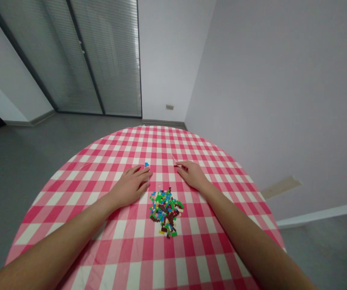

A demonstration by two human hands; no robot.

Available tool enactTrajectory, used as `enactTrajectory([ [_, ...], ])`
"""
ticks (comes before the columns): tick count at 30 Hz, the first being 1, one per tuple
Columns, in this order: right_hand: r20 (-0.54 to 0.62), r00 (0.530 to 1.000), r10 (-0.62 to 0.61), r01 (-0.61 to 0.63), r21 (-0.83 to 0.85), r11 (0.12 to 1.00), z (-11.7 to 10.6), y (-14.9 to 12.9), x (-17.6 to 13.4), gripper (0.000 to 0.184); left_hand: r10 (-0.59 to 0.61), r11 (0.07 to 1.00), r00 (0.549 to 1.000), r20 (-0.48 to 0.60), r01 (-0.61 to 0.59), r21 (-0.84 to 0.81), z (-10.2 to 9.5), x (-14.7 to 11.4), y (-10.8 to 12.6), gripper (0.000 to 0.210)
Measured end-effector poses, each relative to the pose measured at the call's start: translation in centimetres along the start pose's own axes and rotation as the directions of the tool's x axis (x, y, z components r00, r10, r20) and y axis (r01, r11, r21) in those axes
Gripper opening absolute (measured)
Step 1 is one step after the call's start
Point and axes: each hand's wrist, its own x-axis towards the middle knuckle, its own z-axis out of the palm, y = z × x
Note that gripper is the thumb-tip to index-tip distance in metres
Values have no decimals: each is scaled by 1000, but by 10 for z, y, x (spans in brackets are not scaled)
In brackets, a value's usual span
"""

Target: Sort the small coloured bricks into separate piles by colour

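Wall (pixel 282 80), pale, plain, at right
Glazed partition (pixel 113 60), dark-framed, slatted blinds, at far left
Round table, dressed in a red-and-white checked cloth (pixel 143 259)
Left hand (pixel 130 188), palm down, fingers loosely spread, grasping nothing, fingertips just beside a blue piece
Right hand (pixel 192 175), thumb and forefinger tips brought close together at a dark piece; whether pinched or merely touched, cannot tell
Pile of small building bricks (pixel 166 209), green, blue, brown, some yellow and white, loose on the cloth, between the forearms and nearer the wearer than the fingertips
Blue piece (pixel 146 164), on the cloth
Dark piece (pixel 175 166), tiny, detail indistinct
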Motion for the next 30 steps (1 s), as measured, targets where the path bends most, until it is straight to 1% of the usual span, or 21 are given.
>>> enactTrajectory([
  [1,16,1000,-20,19,24,1000,-2,-3,-5,31,1,1000,1000,-4,-1,0,0,0,0,43],
  [3,96,990,-102,88,139,986,-5,-9,-16,27,0,1000,1000,-6,0,9,1,0,0,43],
  [6,195,956,-218,162,266,950,-11,-18,-30,23,-2,1000,1000,-3,2,23,1,1,0,42],
  [9,267,934,-238,144,328,933,-19,-24,-40,20,-4,1000,1000,1,4,28,1,1,-1,42],
  [12,397,881,-258,94,388,917,-27,-26,-47,20,-9,999,1000,10,9,38,2,1,-1,43],
  [14,441,853,-280,100,388,916,-30,-27,-52,21,-10,999,1000,15,9,39,1,1,-1,43],
  [17,443,846,-297,141,352,925,-33,-29,-57,24,-10,1000,1000,16,9,29,1,1,-1,44],
  [20,443,844,-303,164,324,932,-33,-32,-58,24,-12,999,1000,19,12,30,1,1,-1,44],
  [25,423,869,-257,154,261,953,-32,-33,-57,22,-15,1000,1000,13,15,23,1,1,-2,44],
  [28,418,872,-256,143,282,949,-34,-36,-58,16,-16,1000,1000,11,16,22,1,1,-1,44],
  [30,412,863,-293,174,302,937,-35,-41,-60,14,-16,999,1000,15,15,31,0,1,0,44],
])
